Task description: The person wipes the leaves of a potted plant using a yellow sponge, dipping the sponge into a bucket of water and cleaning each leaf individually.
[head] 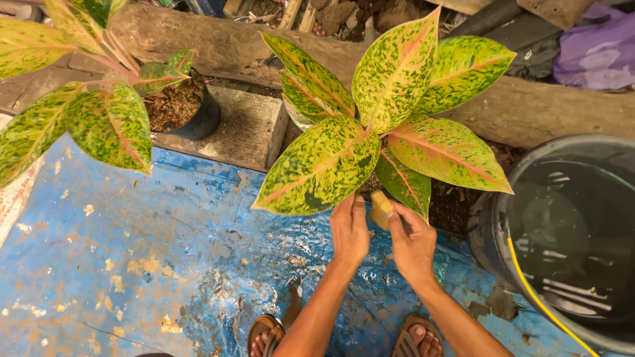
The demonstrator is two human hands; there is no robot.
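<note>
Right hand (411, 243) grip closed on small yellow sponge-like block (381, 207) under speckled green-pink leafy plant (380, 125); left hand (349, 231) beneath leaves, grip unclear. Wiping looks underway; black water bucket (493, 231) right of plant.

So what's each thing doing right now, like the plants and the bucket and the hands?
Left hand: open, resting under the leaves of the big plant.
Right hand: pinching a yellow sponge.
Big plant: upright, leaves spread wide.
Small plant: upright in a black pot.
Bucket: filled with water, hose over its rim.
</note>
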